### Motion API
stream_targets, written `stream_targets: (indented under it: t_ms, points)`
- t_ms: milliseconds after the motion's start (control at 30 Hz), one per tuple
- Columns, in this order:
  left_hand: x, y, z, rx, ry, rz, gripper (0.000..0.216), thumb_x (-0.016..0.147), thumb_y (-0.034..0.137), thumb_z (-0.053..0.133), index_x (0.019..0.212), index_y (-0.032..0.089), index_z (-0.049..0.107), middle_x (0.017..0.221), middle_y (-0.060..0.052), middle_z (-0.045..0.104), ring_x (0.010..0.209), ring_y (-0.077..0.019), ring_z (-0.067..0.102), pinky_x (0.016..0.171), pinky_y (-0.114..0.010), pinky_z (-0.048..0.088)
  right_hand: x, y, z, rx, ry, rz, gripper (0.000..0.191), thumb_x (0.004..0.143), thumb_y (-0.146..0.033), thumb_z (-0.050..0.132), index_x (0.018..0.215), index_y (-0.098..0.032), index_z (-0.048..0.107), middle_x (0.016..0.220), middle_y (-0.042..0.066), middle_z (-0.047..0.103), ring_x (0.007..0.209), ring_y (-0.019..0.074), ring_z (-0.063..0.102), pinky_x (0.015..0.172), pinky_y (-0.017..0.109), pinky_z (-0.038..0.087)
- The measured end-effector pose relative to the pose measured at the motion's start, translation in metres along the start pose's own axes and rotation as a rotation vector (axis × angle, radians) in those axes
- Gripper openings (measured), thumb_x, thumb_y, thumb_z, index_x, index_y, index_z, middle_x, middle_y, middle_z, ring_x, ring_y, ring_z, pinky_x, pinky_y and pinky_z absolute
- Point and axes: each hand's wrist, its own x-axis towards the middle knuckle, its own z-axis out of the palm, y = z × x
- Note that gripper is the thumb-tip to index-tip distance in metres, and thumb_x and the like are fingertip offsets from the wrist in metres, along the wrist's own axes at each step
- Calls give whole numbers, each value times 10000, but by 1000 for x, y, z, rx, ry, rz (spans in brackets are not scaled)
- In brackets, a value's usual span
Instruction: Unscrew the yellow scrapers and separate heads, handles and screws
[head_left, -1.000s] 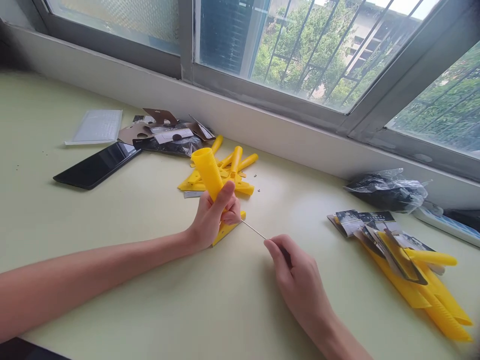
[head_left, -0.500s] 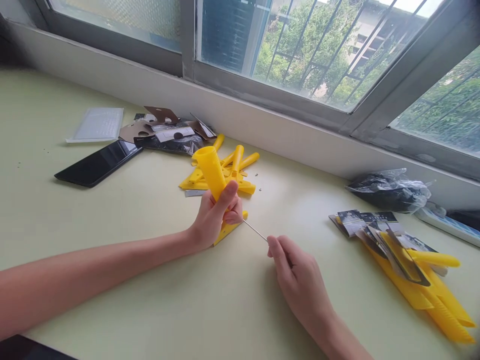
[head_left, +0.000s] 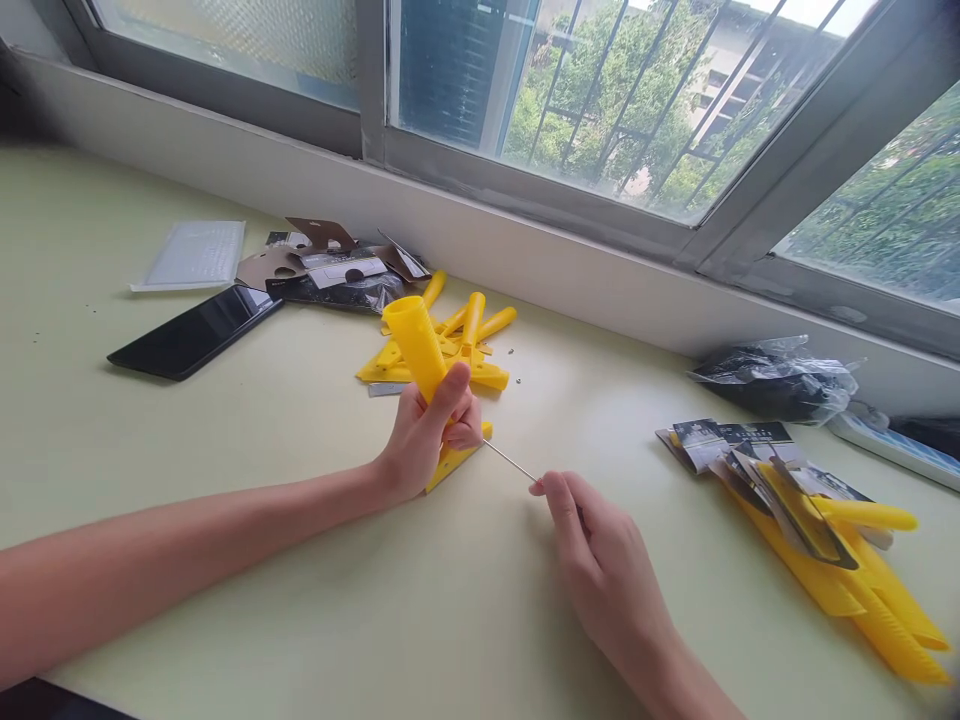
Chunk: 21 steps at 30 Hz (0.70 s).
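Observation:
My left hand [head_left: 431,440] is wrapped round the ribbed handle of a yellow plastic scraper [head_left: 416,345]. The handle's hollow end points up and away, and the wide head [head_left: 454,463] shows below my fist. My right hand [head_left: 600,555] is closed on a screwdriver, whose handle is hidden inside the fingers. Its thin metal shaft [head_left: 510,460] runs up-left to the scraper; the tip is hidden behind my left fingers. Just beyond lies a pile of other yellow scrapers [head_left: 472,345] with a few tiny screws [head_left: 517,380] beside it.
Packaged yellow scrapers [head_left: 832,540] lie at the right, below a black plastic-wrapped bundle [head_left: 780,380] and a power strip [head_left: 892,450]. Opened card packaging [head_left: 337,265], a black phone-like slab [head_left: 195,332] and a clear plastic case [head_left: 191,255] lie at the back left, near the window ledge.
My right thumb and fingers have shifted slightly to the right on the screwdriver. My left hand and the scraper stay almost in place; the view has moved slightly.

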Motion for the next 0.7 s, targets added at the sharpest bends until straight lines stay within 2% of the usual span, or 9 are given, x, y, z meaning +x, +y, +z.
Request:
stream_targets:
  t_ms: [133, 233, 367, 500, 700]
  points:
    - [0, 0, 0, 2, -7, 2, 632, 912, 647, 568, 576, 198, 278, 498, 52, 310, 474, -77, 262, 501, -271, 256, 4, 6, 1, 20, 44, -105, 322, 1042, -462, 442, 887, -233, 607, 690, -12, 559, 606, 156, 484, 561, 265, 376]
    - [1, 0, 0, 3, 1, 2, 639, 905, 658, 572, 577, 199, 273, 496, 53, 313, 473, -75, 262, 500, -266, 253, 7, 10, 2, 56, 97, -195, 203, 1031, -393, 494, 957, -233, 595, 860, 15, 635, 757, 169, 564, 666, 265, 445]
    - [1, -1, -1, 8, -6, 11, 629, 919, 651, 555, 579, 200, 278, 500, 53, 314, 478, -79, 269, 501, -269, 255, 7, 10, 5, 39, 70, -164, 223, 1046, -411, 460, 1070, -237, 596, 906, 28, 648, 788, 181, 584, 679, 281, 453]
    - [0, -2, -2, 11, -12, 3, 611, 937, 636, 538, 587, 200, 289, 513, 51, 321, 480, -79, 273, 503, -274, 243, 8, 10, 5, -9, 36, -171, 339, 1064, -429, 409, 867, -220, 591, 780, 17, 611, 688, 171, 534, 638, 292, 419]
    - [0, -2, -1, 3, -14, 6, 607, 932, 642, 543, 595, 200, 298, 512, 52, 318, 475, -74, 265, 498, -277, 219, 11, 12, 6, 21, 91, -236, 179, 1040, -340, 487, 933, -228, 576, 876, 17, 632, 751, 164, 546, 681, 280, 448]
